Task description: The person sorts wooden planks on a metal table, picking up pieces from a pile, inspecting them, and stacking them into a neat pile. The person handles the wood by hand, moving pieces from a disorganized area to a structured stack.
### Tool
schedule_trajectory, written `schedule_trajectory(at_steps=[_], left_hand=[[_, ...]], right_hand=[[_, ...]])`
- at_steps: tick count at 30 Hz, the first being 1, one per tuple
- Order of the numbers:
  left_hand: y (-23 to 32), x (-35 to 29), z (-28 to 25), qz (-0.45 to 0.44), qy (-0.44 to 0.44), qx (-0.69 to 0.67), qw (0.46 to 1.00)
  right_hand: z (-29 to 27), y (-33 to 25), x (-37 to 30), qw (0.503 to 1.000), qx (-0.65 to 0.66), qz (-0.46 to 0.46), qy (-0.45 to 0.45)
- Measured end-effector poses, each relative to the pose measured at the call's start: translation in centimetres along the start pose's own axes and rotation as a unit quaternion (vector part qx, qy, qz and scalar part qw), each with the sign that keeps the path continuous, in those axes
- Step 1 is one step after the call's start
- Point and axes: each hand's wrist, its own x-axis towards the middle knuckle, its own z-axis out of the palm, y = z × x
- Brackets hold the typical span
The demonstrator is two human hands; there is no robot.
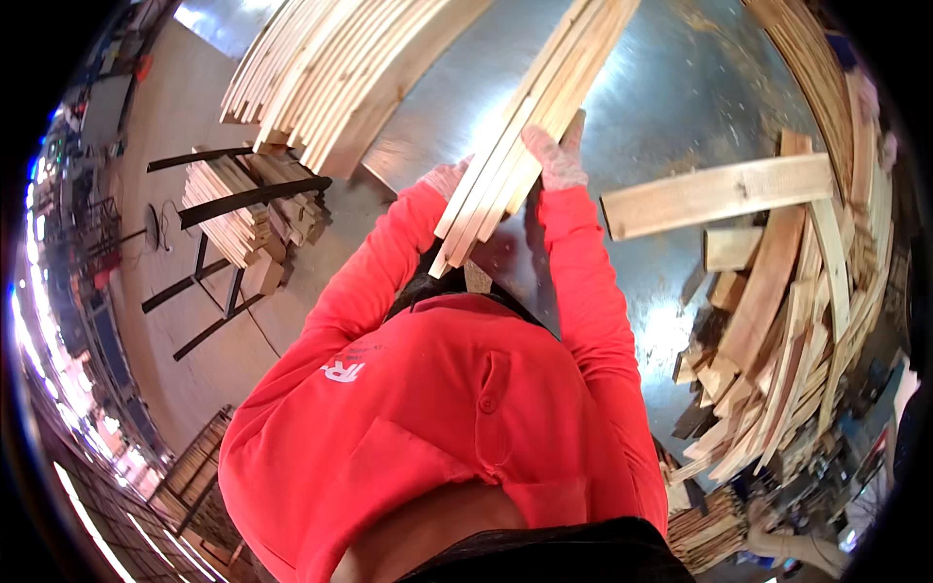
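The person wears a bright red long-sleeved shirt [457, 408] with a small chest pocket closed by a red button and a small white emblem printed on the left side of the chest. Both sleeves run the whole length of the arms to the wrists, their fabric creased at the elbows. The left hand [445, 178] and the right hand [557, 155] are each covered by a pale knitted work glove with a faint pinkish tint, and a dark garment shows at the waist.
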Motion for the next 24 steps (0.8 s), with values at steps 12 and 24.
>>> schedule_trajectory(at_steps=[12,24], left_hand=[[-4.5,2.1,-13.7,0.003,0.246,0.184,0.952],[-24.3,6.3,-29.1,-0.095,0.229,0.407,0.879]], right_hand=[[14.0,3.0,9.3,0.855,-0.513,0.059,-0.055],[30.7,5.1,23.0,0.787,-0.578,0.074,-0.204]])
